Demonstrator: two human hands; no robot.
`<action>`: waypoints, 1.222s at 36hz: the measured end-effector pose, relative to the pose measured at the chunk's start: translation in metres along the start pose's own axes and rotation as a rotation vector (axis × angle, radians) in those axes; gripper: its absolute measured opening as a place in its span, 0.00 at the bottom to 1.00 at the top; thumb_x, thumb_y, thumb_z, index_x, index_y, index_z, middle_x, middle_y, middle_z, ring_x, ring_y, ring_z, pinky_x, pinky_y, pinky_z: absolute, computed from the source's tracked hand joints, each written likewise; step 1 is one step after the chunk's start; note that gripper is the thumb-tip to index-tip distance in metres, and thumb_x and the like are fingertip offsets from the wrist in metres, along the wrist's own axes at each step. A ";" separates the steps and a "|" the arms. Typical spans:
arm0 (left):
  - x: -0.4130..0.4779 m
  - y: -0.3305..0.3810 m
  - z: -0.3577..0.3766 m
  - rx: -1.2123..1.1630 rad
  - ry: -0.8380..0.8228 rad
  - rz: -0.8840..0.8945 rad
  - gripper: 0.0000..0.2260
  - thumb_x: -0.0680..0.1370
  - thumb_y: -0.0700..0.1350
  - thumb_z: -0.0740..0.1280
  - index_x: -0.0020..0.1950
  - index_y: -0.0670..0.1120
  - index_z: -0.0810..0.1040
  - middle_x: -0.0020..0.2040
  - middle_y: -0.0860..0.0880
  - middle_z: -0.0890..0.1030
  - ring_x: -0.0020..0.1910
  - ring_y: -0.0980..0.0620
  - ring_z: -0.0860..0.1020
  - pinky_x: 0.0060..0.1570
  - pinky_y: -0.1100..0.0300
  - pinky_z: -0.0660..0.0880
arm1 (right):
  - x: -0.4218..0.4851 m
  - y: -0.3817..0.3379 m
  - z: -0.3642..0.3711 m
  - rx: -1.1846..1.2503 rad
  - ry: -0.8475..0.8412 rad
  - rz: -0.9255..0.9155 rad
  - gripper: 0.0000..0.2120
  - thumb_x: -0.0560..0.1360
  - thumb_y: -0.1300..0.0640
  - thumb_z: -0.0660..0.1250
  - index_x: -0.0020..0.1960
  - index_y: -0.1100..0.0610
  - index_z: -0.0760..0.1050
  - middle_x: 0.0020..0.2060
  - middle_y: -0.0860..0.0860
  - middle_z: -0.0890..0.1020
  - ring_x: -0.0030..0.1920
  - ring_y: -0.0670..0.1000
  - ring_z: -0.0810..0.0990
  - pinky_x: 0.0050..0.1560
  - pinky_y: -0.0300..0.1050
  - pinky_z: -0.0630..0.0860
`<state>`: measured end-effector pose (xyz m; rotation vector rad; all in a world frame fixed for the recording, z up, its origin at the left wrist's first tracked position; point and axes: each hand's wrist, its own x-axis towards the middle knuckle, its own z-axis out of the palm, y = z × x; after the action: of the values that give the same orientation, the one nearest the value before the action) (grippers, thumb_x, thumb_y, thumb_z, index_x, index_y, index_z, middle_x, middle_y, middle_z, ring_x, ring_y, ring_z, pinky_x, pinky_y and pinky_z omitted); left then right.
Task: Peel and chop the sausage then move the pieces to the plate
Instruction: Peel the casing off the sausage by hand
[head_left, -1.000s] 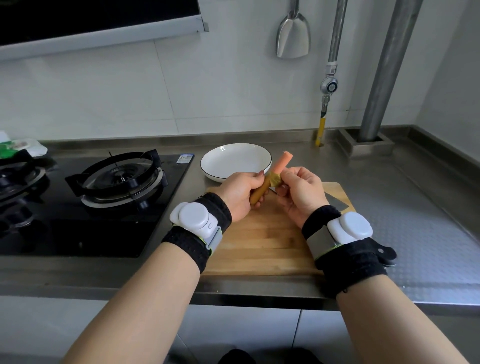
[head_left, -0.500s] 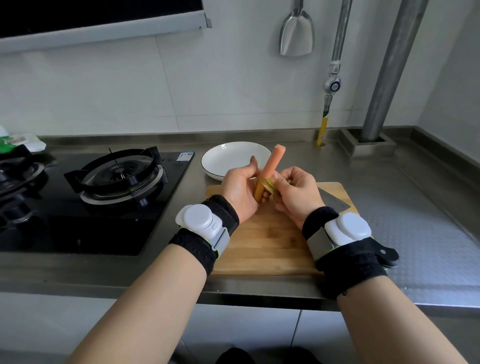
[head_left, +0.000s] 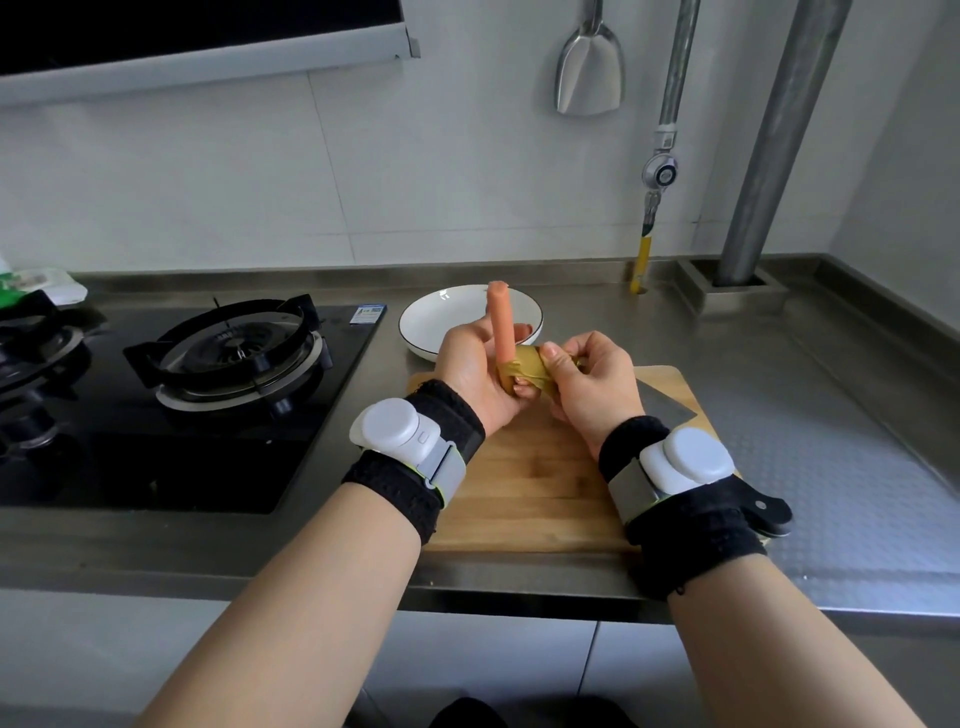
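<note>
Sausage: sausage upright, bare pink upper part pointing to 12 o'clock, held above the far edge of the cutting board.
Wrapper: yellow wrapper bunched round the lower end, pulled toward 3 o'clock.
Left hand: left hand closed round the sausage's lower part.
Right hand: right hand at 3 o'clock of the sausage, fingers pinched on the wrapper.
Plate: white plate at 12 o'clock of the hands, behind the sausage, on the tabletop.
Knife: knife on the board's right side, mostly hidden by the right wrist; black handle at 4 o'clock.
Stove: stove at 9 o'clock of the board.
</note>
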<state>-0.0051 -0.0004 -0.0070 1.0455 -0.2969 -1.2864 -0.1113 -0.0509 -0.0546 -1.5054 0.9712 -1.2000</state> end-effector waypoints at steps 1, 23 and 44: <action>-0.003 0.001 0.002 0.015 0.002 0.005 0.15 0.79 0.54 0.63 0.44 0.42 0.75 0.42 0.44 0.77 0.33 0.46 0.75 0.27 0.63 0.59 | 0.000 0.000 0.000 0.003 -0.009 0.007 0.12 0.78 0.53 0.70 0.42 0.58 0.72 0.31 0.54 0.76 0.32 0.55 0.75 0.36 0.58 0.80; 0.000 -0.001 -0.013 0.354 -0.148 0.064 0.19 0.75 0.56 0.71 0.54 0.41 0.78 0.44 0.41 0.78 0.41 0.42 0.80 0.44 0.50 0.80 | -0.008 -0.011 -0.003 0.337 -0.123 -0.013 0.10 0.75 0.68 0.71 0.40 0.58 0.73 0.31 0.55 0.77 0.28 0.50 0.74 0.27 0.41 0.72; -0.003 0.008 -0.029 0.617 -0.422 0.121 0.27 0.68 0.29 0.66 0.65 0.46 0.75 0.44 0.41 0.74 0.33 0.46 0.75 0.31 0.55 0.75 | -0.005 -0.008 -0.005 0.358 -0.083 0.012 0.09 0.74 0.68 0.72 0.39 0.57 0.79 0.27 0.49 0.80 0.25 0.48 0.72 0.26 0.38 0.68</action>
<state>0.0199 0.0152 -0.0157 1.2309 -1.1155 -1.3278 -0.1171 -0.0449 -0.0476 -1.2517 0.6672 -1.2196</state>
